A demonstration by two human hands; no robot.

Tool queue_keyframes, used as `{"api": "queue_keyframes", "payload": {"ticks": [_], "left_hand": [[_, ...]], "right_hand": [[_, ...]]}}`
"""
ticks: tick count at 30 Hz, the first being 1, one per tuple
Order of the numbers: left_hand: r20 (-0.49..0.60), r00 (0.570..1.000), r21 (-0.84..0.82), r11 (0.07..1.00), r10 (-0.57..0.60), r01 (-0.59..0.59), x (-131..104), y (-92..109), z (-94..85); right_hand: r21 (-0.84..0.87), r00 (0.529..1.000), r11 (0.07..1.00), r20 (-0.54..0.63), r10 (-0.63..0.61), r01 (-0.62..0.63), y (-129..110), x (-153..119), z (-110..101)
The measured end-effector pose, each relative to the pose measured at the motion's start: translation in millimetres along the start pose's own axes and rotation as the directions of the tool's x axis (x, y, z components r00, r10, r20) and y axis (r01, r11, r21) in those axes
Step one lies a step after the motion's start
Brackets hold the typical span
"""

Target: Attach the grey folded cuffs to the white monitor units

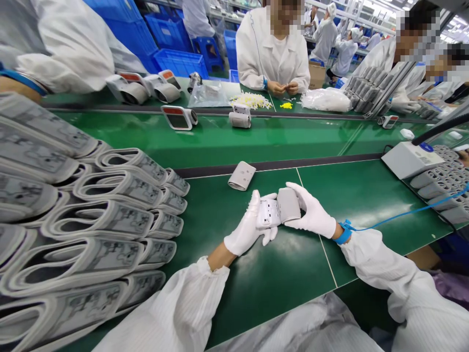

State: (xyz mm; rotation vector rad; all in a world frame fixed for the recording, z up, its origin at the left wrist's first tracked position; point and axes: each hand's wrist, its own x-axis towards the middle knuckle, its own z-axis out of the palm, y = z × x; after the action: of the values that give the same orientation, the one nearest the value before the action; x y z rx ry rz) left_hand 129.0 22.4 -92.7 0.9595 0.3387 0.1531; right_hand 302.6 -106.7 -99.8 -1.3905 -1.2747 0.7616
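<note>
Fingers (252,210) of both gloved hands closed around white casing (268,214), grey cuff (289,205), green table (366,195)

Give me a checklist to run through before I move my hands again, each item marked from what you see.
1. Left hand has a grip on the white case: ok.
2. Right hand has a grip on the grey cuff: ok.
3. Blue wrist strap is around the right wrist: ok.
4. Loose cuff lies apart from both hands: ok.
5. Case and held cuff are firmly joined: cannot tell; they meet, but any fastening is too small to make out.
6. Left sleeve is off the stacked cuffs: cannot tell.
</note>
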Motion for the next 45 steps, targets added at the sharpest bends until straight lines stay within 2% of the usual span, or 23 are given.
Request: {"api": "queue_keyframes", "payload": {"ticks": [3, 7, 12, 27, 32, 37, 41, 43, 45], "left_hand": [[-0.026, 1.0, 0.033, 0.999, 0.012, -0.011, -0.8, 2.1, 5.7], [-0.043, 0.998, 0.09, 0.995, 0.039, -0.035, -1.8, 2.6, 11.3], [-0.056, 0.998, 0.155, 0.987, 0.037, -0.028, -3.1, -1.1, 9.6], [-0.125, 0.992, 0.214, 0.977, 0.022, 0.005, -6.3, -0.7, 13.8], [-0.143, 0.989, 0.293, 0.956, 0.031, 0.013, -10.3, -2.1, 15.9], [-0.197, 0.976, 0.35, 0.937, 0.09, -0.015, -16.3, -3.3, 17.2], [-0.233, 0.958, 0.479, 0.877, 0.17, -0.04, -15.9, -1.7, 20.9], [-0.216, 0.942, 0.604, 0.793, 0.256, -0.078, -13.5, -1.5, 21.4], [-0.175, 0.939, 0.71, 0.699, 0.295, -0.087, -10.7, -2.1, 19.7]], "right_hand": [[-0.07, 1.0, 0.997, 0.005, -0.006, 0.006, 0.0, -1.4, 1.2], [-0.083, 1.0, 0.997, 0.01, -0.001, 0.002, 0.0, -1.2, 2.4], [-0.058, 1.0, 0.998, 0.021, 0.022, -0.02, -3.4, -0.5, 5.2], [-0.192, 0.999, 0.981, 0.035, 0.006, 0.001, -6.8, 0.7, 5.0], [-0.328, 0.994, 0.939, 0.04, -0.098, 0.106, -8.8, 0.3, 6.7], [-0.465, 0.975, 0.861, 0.025, -0.219, 0.205, -10.7, -4.6, 14.9], [-0.505, 0.969, 0.848, -0.085, -0.234, 0.16, -6.8, -8.1, 24.4], [-0.468, 0.967, 0.879, -0.165, -0.193, 0.095, -5.5, -8.0, 28.1], [-0.419, 0.968, 0.908, -0.217, -0.127, 0.025, -7.0, -6.6, 29.4]]}}
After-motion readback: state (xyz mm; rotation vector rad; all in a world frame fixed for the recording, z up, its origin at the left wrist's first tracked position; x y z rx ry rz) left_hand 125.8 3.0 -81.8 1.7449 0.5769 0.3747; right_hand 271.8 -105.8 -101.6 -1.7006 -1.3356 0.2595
